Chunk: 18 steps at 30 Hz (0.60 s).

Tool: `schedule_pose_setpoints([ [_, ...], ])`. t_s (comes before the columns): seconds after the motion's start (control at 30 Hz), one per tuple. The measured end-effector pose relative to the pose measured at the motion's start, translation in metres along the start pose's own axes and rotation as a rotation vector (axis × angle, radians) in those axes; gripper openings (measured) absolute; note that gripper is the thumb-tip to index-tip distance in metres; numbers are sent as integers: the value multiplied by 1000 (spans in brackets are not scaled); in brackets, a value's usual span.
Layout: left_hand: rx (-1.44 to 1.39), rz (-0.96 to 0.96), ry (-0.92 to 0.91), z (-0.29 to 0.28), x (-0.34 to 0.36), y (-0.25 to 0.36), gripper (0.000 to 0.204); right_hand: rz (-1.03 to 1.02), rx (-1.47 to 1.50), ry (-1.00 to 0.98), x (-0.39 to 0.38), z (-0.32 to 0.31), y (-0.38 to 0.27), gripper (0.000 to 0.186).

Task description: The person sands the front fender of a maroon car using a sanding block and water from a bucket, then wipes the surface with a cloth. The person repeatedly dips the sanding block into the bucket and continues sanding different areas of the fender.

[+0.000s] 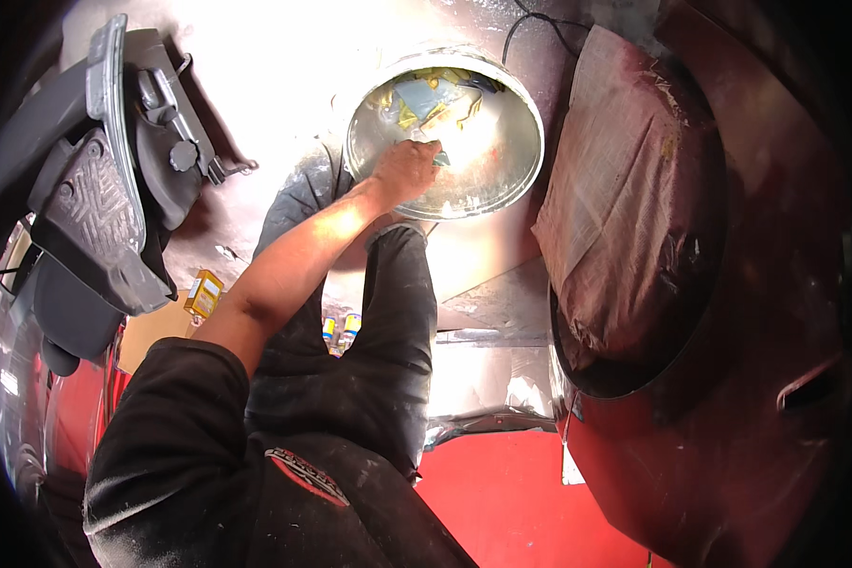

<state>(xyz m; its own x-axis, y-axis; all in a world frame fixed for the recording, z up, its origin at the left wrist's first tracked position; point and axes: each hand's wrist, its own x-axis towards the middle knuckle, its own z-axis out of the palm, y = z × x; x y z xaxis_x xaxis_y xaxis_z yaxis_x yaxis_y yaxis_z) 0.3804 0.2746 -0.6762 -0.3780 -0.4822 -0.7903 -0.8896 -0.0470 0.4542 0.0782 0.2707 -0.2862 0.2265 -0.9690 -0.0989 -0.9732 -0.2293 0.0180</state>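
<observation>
My left hand (409, 168) reaches over the near left rim of a round, pale metal bucket (502, 180). Its fingers are curled closed around a small dark green scrap (441, 159), partly hidden behind the fingertips. Inside the bucket, toward the far side, lie crumpled yellow scraps (407, 115) and a grey-blue sheet (426, 97). The bucket stands between and just beyond my knees, tipped so that its inside faces me. My right hand is outside the picture.
Black plastic car parts (95, 204) rise at the left, above a yellow box (204, 293). At the right, a dusty cloth (625, 189) covers a large rounded thing with a dark rim. A red panel (511, 502) lies below; a black cable (544, 17) runs behind the bucket.
</observation>
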Motion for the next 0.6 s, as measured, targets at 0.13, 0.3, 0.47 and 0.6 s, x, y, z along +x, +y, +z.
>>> schedule_pose_setpoints([
  [0.13,547,-72,-136,7,30,-28,36,13,59,-26,-9,-5,-16,34],
  [0.3,382,-242,-214,40,107,-64,33,96,260,-150,-33,23,-46,33],
  [0.47,11,-539,25,85,145,-71,37,260,546,-345,-56,67,-96,32],
  [0.6,-289,-433,36,74,112,-69,46,533,930,-270,-61,110,-111,41],
])
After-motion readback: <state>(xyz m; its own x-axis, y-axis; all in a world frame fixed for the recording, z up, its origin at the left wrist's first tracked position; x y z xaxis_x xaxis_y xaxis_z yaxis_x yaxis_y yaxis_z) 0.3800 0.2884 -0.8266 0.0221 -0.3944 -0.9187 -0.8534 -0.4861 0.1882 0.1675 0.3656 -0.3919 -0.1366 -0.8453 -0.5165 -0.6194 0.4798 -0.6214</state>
